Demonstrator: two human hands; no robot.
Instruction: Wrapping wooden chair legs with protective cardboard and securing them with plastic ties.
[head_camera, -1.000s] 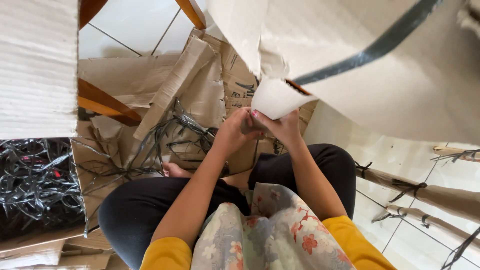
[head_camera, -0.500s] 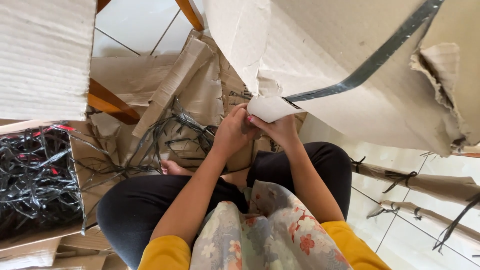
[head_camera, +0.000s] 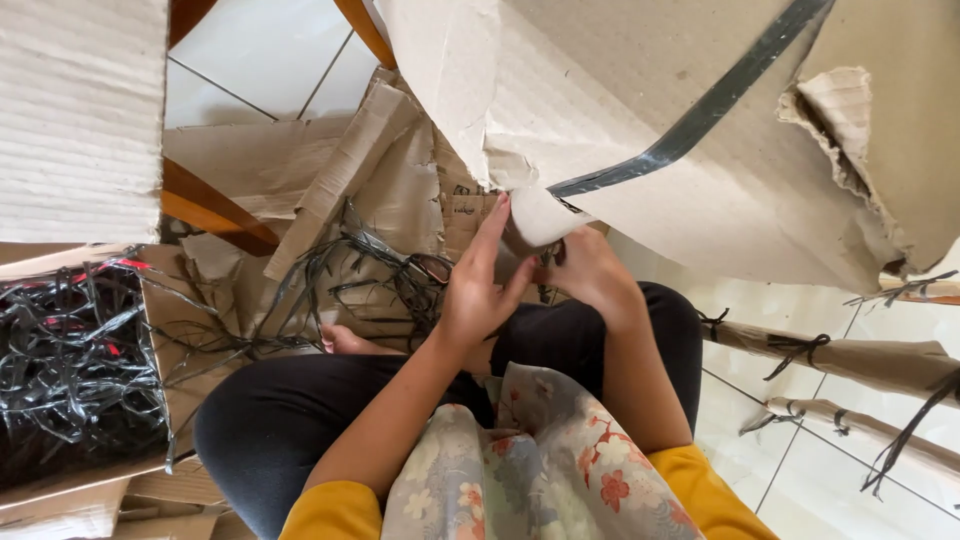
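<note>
**Torn cardboard and black strapping over a tiled floor**

White floor tiles (head_camera: 270, 55) lie under scattered cardboard scraps and a box of black strap offcuts (head_camera: 70, 370). The big cardboard sheet (head_camera: 690, 150) hangs above the lap. The left hand (head_camera: 478, 290) rests open-fingered against its torn corner; the right hand (head_camera: 590, 275) pinches that edge near the black plastic strap (head_camera: 700, 115). The sheet looks light, stiff and easily torn, so best gripped by the edge

Single head-worn camera, looking steeply down over the lap, close to both hands, cardboard sheet (head_camera: 700, 130) seemingly nearest the lens
</note>
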